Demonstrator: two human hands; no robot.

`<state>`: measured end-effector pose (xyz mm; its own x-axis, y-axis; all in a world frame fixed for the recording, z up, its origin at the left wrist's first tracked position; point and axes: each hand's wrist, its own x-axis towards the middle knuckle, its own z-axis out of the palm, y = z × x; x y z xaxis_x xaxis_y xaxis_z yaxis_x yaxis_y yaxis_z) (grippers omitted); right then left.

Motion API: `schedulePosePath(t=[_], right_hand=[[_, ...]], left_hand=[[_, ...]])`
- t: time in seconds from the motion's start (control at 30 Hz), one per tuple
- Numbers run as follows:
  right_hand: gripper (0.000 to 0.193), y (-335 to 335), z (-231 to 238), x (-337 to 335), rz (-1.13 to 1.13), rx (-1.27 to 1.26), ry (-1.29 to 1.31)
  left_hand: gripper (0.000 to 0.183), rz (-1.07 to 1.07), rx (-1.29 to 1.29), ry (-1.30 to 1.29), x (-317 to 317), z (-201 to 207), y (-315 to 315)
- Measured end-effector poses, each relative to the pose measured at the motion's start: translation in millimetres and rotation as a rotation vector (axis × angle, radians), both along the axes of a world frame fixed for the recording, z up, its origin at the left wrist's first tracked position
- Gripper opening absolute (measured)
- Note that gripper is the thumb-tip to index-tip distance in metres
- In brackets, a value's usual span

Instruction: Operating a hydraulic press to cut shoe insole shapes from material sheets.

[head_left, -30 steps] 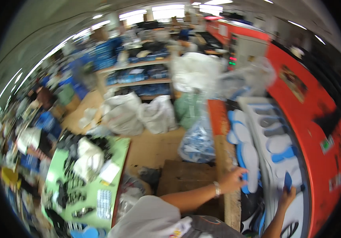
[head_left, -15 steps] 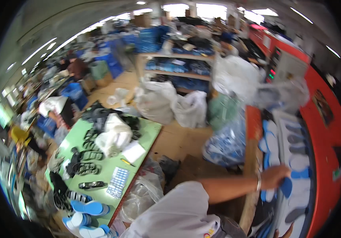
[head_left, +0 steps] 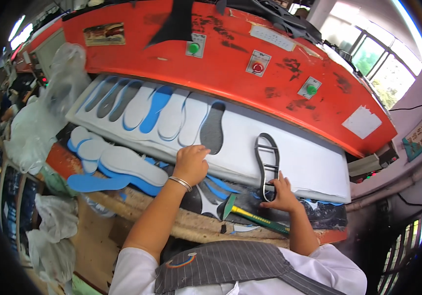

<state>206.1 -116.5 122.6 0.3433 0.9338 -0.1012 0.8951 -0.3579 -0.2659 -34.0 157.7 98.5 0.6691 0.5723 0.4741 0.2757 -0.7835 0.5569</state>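
My left hand (head_left: 191, 165) is curled, its fingertips at the lower end of a dark grey insole (head_left: 214, 127) on a white board (head_left: 309, 160). What lies under those fingers, if anything, is hidden. My right hand (head_left: 281, 192) grips the near end of a black sole-shaped cutting die (head_left: 275, 158), with thumb and fingers on either side of its rim. The die has crossbars and stands partly over the board's front edge. Left of the grey insole runs a row of white, blue and grey insoles, among them a blue one (head_left: 156, 109).
Behind the board rises a red machine (head_left: 137, 59) with green and red buttons. In front, a worn wooden ledge (head_left: 186, 226) bears a mallet (head_left: 255, 216) with green head and yellow-green handle. Blue and white insoles (head_left: 132, 164) lie piled at left, near plastic bags (head_left: 31, 137).
The view has swung from the room and green table to the red machine. My left hand, earlier beside a blue insole, is now by a grey one. My right hand now grips the die.
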Motion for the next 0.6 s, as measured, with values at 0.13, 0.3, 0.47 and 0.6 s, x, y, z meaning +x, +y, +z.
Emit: schedulePosePath(t=[0.13, 0.3, 0.47, 0.6], right_hand=[[0.085, 51.5, -4.5, -12.9, -0.12, 0.145, 0.131], [0.083, 167.8, -22.6, -25.1, -0.151, 0.265, 0.0], [0.084, 202.0, -25.4, -26.6, -0.148, 0.299, 0.059], [0.085, 217.2, -32.6, -29.6, -0.171, 0.355, 0.04]], left_hand=[[0.032, -0.057, 0.019, -0.012, 51.7, -32.9, 7.6], [0.033, -0.041, 0.196, 0.035, 66.6, -44.3, 26.2], [0.035, -0.099, 0.152, 0.044, 59.8, -46.0, 37.4], [0.037, -0.111, 0.128, 0.068, 62.1, -42.3, 51.0]])
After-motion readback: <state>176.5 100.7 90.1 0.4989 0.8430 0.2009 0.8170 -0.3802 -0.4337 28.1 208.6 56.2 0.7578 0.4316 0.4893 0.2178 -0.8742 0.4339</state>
